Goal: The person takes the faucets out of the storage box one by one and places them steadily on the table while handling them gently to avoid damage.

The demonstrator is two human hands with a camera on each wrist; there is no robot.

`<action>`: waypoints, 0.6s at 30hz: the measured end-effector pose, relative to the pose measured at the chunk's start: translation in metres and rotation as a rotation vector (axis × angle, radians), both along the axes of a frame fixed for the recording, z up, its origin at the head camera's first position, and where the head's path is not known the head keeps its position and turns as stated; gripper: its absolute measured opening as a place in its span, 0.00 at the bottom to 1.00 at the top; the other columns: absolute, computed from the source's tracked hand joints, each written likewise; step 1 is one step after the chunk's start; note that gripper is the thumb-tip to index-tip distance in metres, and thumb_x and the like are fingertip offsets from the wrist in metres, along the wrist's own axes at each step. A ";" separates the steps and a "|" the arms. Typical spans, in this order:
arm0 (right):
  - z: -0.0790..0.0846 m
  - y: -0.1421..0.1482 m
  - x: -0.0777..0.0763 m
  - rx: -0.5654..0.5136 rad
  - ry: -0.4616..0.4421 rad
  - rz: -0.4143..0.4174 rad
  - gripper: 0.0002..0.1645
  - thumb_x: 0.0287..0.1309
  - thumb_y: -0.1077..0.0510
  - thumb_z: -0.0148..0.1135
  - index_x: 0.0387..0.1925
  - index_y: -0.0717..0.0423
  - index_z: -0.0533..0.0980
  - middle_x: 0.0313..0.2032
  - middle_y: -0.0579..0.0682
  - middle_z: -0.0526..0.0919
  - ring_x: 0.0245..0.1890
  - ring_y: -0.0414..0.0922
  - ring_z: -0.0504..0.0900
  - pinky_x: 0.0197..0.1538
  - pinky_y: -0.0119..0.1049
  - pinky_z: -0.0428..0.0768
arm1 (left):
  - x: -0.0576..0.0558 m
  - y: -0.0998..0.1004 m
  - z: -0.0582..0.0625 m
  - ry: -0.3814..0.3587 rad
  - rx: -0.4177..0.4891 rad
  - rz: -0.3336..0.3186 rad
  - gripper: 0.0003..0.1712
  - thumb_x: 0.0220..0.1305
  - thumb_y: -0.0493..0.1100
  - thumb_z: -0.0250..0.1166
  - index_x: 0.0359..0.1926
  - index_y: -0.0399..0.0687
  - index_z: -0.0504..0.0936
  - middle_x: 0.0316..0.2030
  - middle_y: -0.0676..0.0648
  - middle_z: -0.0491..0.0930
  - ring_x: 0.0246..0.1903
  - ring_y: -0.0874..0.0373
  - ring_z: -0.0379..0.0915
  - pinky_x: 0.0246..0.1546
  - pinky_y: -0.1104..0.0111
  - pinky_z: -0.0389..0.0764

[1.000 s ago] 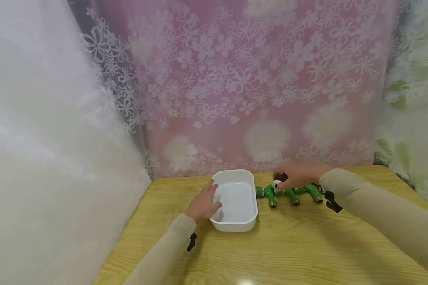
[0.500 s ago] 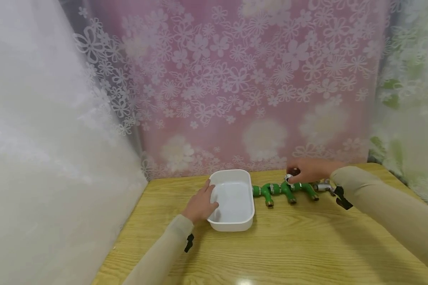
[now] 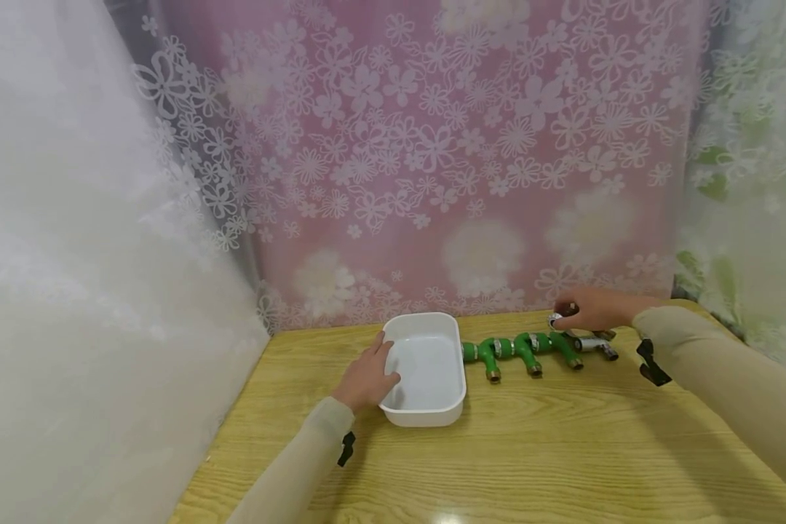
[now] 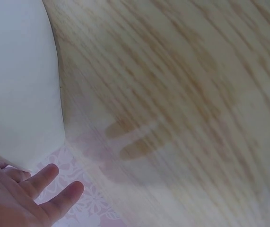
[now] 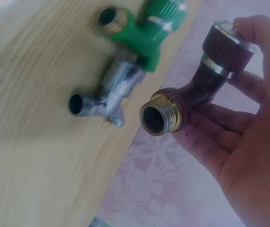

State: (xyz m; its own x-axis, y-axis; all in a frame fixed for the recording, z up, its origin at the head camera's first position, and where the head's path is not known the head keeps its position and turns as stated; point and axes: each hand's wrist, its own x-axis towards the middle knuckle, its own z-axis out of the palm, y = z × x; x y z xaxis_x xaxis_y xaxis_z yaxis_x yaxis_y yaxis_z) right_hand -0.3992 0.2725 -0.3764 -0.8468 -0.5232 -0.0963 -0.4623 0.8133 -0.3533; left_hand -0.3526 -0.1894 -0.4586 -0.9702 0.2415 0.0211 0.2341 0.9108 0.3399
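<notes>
My right hand [image 3: 599, 308] holds a dark brownish-red angle valve [image 5: 201, 85] above the table's back right. In the right wrist view, the thumb lies at its ridged knob and the fingers curl under its body, with the brass threaded end free. Below this hand lies a chrome valve [image 3: 596, 345]. Just left of it is a row of green angle valves [image 3: 527, 353], their brass outlets pointing toward me. My left hand [image 3: 365, 375] rests on the left rim of a white rectangular basin [image 3: 421, 418], fingers extended and fairly straight. Nothing is seen inside the basin.
The wood-grain table [image 3: 530, 466] ends at the back against a pink flowered curtain [image 3: 393, 240]. A white sheet [image 3: 105, 291] hangs on the left, and a green-patterned one [image 3: 747, 255] on the right. The valve row runs up to the basin's right side.
My right hand has carried the dark valve rightward, from above the left green valves to above the chrome valve, which is now more exposed. My left hand stays at the basin.
</notes>
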 end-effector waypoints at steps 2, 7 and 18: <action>-0.002 0.006 0.000 0.004 0.008 -0.018 0.29 0.67 0.39 0.61 0.54 0.60 0.79 0.48 0.53 0.84 0.45 0.48 0.83 0.46 0.51 0.82 | 0.000 0.000 -0.001 0.002 -0.001 0.001 0.41 0.70 0.55 0.57 0.79 0.50 0.57 0.81 0.48 0.42 0.75 0.42 0.55 0.67 0.42 0.66; -0.008 0.021 0.000 0.015 0.038 -0.042 0.31 0.67 0.40 0.62 0.54 0.63 0.79 0.47 0.55 0.84 0.44 0.51 0.83 0.45 0.54 0.82 | 0.001 -0.001 -0.001 0.020 0.001 -0.013 0.41 0.70 0.55 0.58 0.78 0.48 0.57 0.81 0.47 0.44 0.73 0.41 0.58 0.65 0.43 0.70; -0.019 0.047 0.002 -0.010 0.031 -0.093 0.37 0.68 0.39 0.60 0.56 0.70 0.77 0.49 0.60 0.84 0.45 0.54 0.84 0.45 0.55 0.82 | 0.004 0.000 0.002 0.028 0.008 -0.013 0.41 0.70 0.55 0.58 0.78 0.48 0.58 0.81 0.46 0.44 0.73 0.40 0.59 0.65 0.43 0.69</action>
State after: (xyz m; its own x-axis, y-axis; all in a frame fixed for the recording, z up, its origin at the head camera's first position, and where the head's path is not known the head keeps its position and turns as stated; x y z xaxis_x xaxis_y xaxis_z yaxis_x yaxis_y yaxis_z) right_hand -0.3975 0.3199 -0.3952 -0.8944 -0.4427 -0.0643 -0.3955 0.8497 -0.3488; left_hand -0.3491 -0.1896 -0.4564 -0.9659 0.2540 0.0497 0.2555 0.9048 0.3406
